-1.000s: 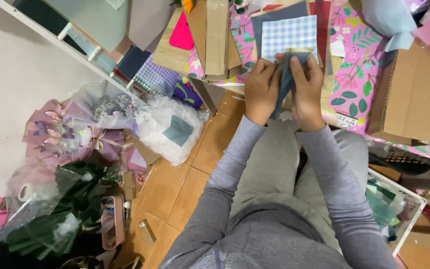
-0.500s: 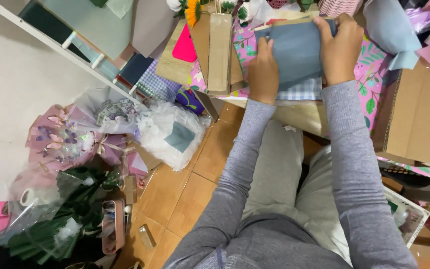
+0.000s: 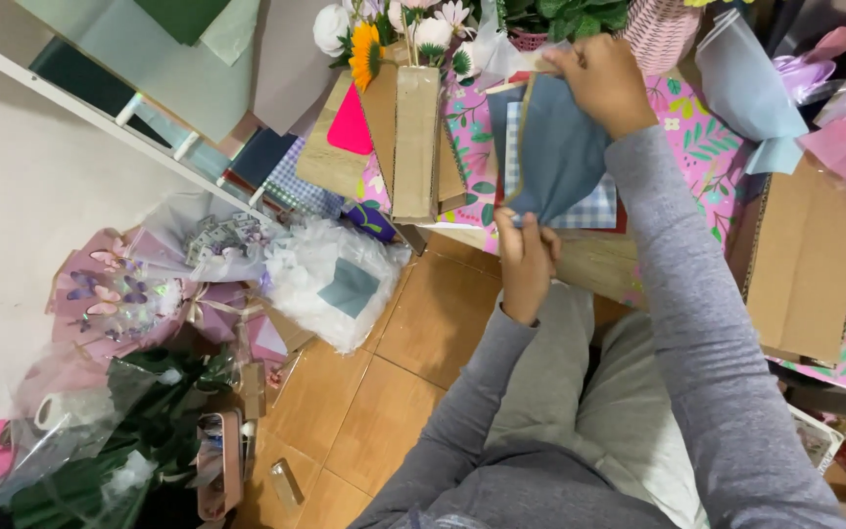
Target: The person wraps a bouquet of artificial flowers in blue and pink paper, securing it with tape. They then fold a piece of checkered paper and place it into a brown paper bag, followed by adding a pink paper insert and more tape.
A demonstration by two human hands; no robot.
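I hold a dark blue-grey sheet of paper (image 3: 560,152) stretched between both hands above the table's near edge. My left hand (image 3: 526,260) pinches its lower corner. My right hand (image 3: 599,80) grips its upper edge near the flower pots. Behind the sheet lies a blue-and-white checked sheet (image 3: 589,208) on the pink floral tablecloth (image 3: 707,147). My grey sleeves and grey trousers fill the lower middle of the view.
Cardboard pieces (image 3: 413,137) with a pink card lean left of the sheet; a larger cardboard box (image 3: 805,264) stands right. Artificial flowers (image 3: 369,44) and a pink pot (image 3: 658,34) stand behind. Wrapped bouquets (image 3: 139,284) and plastic bags (image 3: 330,279) crowd the tiled floor.
My hands have drawn apart: the right rose toward the flowers, the left dropped to the table's edge, pulling the blue-grey sheet out long. The view has shifted up over the table.
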